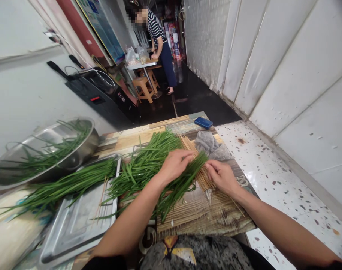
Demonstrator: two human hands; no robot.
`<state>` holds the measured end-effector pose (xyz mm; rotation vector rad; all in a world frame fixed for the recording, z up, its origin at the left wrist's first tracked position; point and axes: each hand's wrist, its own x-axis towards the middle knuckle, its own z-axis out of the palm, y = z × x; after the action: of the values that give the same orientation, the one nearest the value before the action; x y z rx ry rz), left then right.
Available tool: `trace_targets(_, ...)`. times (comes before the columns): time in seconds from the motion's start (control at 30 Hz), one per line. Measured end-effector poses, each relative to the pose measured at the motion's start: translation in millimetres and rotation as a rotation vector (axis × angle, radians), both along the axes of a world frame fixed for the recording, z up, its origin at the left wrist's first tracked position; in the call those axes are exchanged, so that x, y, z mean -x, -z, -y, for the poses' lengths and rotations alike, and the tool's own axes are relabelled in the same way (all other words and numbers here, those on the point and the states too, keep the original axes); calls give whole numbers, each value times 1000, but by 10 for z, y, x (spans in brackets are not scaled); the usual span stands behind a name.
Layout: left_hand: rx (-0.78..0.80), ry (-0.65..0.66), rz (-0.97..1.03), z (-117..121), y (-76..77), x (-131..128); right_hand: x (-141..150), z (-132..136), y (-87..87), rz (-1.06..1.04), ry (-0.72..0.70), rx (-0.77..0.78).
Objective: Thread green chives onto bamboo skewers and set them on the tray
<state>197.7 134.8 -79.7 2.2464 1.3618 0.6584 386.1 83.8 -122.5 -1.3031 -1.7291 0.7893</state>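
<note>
A bunch of green garlic chives [184, 183] lies slantwise in front of me, its trimmed ends pointing to the upper right. My left hand [175, 167] is closed around its upper part, with the fingers partly hidden. Just right of the trimmed ends, my right hand [220, 175] is pinched, thumb against forefinger; what sits between them is too small to make out. Beneath and between the hands are many thin wooden skewers [203, 176]. Behind my left hand spreads a loose heap of garlic chives [151, 155].
On the left, a metal tray [83, 213] carries more chives [83, 176], beside a steel bowl [90, 140] of chives. A grey cloth [206, 140] and a blue box-like object [203, 122] lie at the table's far right. Beyond, a person [162, 45] bends over a small table [142, 65].
</note>
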Motion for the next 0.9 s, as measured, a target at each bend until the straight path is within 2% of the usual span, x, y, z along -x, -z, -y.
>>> trace_targets(0.1,-147,-209,-199,-124,-68,190,-1,1,2,-3,4,-7)
trace_targets(0.23,-145,-119,-397,-279,-15,283,-2,-1,1,2,3,-17)
trace_targets(0.37,-148,-74,-513,-322,102,173,-8,-1,-2,10,-8,-14)
trace_targets(0.5,-135,-76,-566,-343,129,93,-10,-4,-11,7,-13,-13)
trace_targets(0.63,-101,-96,-405,-350,102,81,-9,-7,-20,0,-13,-13)
trace_targets(0.8,94,-93,-45,-307,95,45,-5,-4,-20,-4,-15,-10)
trace_targets(0.9,143,-122,96,-278,94,10,-2,-3,-18,0,-15,0)
